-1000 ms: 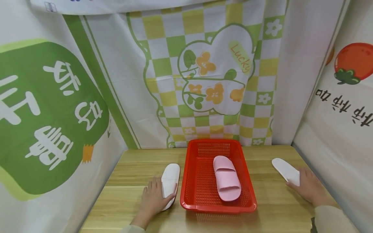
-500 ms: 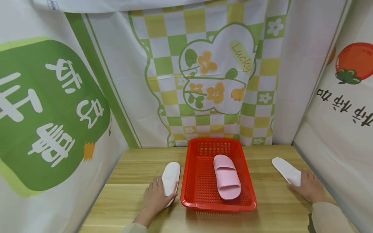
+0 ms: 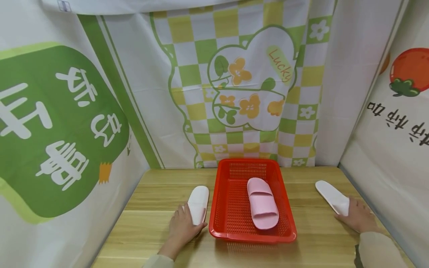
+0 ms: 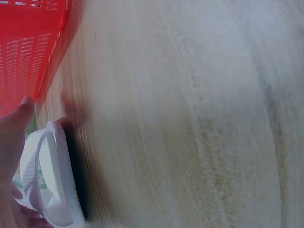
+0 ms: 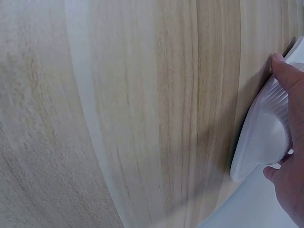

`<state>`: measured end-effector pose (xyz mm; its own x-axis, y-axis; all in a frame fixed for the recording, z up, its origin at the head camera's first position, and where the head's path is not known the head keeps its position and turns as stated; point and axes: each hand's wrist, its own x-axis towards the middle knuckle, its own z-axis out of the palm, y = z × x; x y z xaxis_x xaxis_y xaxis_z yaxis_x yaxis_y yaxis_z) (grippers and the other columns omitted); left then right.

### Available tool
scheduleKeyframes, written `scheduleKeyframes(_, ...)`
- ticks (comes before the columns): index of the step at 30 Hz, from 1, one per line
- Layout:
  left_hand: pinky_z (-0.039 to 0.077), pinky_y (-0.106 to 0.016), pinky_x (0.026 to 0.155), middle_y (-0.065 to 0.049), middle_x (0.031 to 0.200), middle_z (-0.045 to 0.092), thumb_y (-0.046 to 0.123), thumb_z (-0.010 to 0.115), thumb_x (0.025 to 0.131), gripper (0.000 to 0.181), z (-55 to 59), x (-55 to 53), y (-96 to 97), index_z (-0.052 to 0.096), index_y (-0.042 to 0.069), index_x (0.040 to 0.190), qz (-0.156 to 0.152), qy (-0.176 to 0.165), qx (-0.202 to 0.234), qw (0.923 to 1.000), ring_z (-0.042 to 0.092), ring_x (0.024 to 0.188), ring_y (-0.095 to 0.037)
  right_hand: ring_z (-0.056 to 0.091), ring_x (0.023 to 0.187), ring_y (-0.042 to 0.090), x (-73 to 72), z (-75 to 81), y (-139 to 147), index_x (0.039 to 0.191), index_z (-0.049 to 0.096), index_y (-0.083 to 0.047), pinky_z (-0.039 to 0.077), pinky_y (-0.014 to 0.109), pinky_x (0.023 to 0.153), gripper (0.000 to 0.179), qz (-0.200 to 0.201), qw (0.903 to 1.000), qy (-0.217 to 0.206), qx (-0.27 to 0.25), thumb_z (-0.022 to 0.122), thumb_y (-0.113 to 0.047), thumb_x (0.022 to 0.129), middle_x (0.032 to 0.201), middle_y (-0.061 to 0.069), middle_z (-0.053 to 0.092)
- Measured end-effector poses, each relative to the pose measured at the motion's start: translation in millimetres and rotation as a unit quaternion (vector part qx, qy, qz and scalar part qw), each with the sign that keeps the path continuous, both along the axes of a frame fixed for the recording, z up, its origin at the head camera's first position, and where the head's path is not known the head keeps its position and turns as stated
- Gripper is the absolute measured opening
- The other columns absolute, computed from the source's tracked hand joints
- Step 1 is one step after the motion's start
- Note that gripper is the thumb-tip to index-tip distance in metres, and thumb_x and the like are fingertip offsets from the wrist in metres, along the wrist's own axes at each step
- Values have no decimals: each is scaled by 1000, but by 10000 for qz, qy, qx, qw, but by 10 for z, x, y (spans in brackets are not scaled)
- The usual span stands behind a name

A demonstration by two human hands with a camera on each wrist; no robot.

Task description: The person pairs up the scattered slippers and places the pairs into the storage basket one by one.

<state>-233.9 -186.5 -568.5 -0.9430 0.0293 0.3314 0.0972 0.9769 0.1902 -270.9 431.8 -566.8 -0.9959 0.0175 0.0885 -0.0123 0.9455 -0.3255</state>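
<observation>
My left hand (image 3: 183, 225) lies across a white slipper (image 3: 198, 201) on the table, left of the red basket. Its thumb reaches over to the slipper's right edge, with the fingers along the other side. In the left wrist view the ribbed strap (image 4: 31, 166) shows beside the fingers. Far right, my right hand (image 3: 360, 216) grips the near part of another white slipper (image 3: 332, 196), toe end hidden or not clear. The right wrist view has the thumb and fingers on either side of that slipper's ribbed strap (image 5: 278, 97). A pink slipper (image 3: 263, 204) lies inside the basket.
The red perforated basket (image 3: 253, 238) stands mid-table between both hands. Printed cloth walls enclose the wooden table (image 3: 154, 197) at the back, left and right. The right cloth wall (image 3: 388, 163) rises close beside my right hand.
Both hands stay at their white slippers. The whole head view has shifted slightly, with things appearing a little further right and higher. The pink slipper has not moved in the basket.
</observation>
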Motion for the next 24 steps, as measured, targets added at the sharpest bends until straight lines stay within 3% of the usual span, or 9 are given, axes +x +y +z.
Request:
scheduleKeyframes(14, 51, -48, 62, -28, 100, 46, 47, 83, 65, 99, -12, -13, 62, 39, -17, 126, 327, -43, 170, 9993, 54, 78, -37, 29, 108, 68, 9, -12, 0, 136, 19, 23, 32, 76, 81, 103, -29, 9998, -60, -167, 71, -47, 82, 121, 50, 28)
scheduleKeyframes(24, 52, -48, 62, -34, 107, 46, 54, 81, 64, 109, -33, -22, 88, 36, -23, 127, 504, -135, -58, 9986, 55, 78, -39, 29, 108, 67, 11, -23, -8, 137, 19, 22, 32, 76, 81, 101, -52, 9998, -8, -207, 71, -44, 81, 121, 50, 28)
